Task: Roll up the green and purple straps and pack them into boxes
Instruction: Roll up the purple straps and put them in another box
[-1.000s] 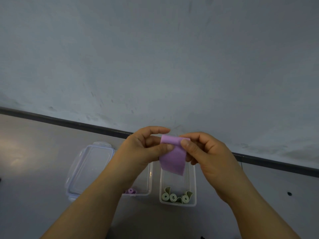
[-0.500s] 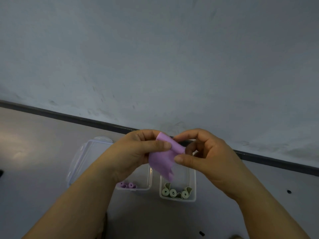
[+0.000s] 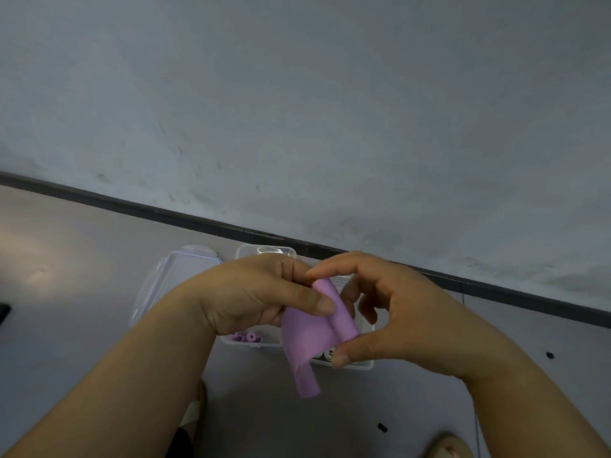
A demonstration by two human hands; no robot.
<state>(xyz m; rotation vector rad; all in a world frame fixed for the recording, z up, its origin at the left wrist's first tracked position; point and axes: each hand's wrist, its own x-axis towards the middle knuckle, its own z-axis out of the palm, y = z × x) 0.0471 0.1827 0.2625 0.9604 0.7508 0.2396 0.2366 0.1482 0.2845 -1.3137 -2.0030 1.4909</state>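
Note:
Both hands hold a purple strap (image 3: 310, 338) in the air above two clear plastic boxes on the floor. Its upper end is rolled into a short tube; the loose tail hangs down and curls at the bottom. My left hand (image 3: 258, 292) pinches the roll with thumb and fingers. My right hand (image 3: 390, 312) pinches the roll's other end between index finger and thumb. The left box (image 3: 264, 251) holds rolled purple straps (image 3: 246, 337). The right box (image 3: 360, 365) is mostly hidden behind the strap and my right hand.
A clear lid (image 3: 172, 279) lies left of the boxes. A dark baseboard (image 3: 496, 289) runs along the grey wall behind them. A dark object (image 3: 3, 312) sits at the left edge. Small black specks (image 3: 382, 427) dot the grey floor.
The strap's top end has been rolled into a tighter tube, and the loose tail now hangs lower. Both hands shifted slightly down and right over the boxes.

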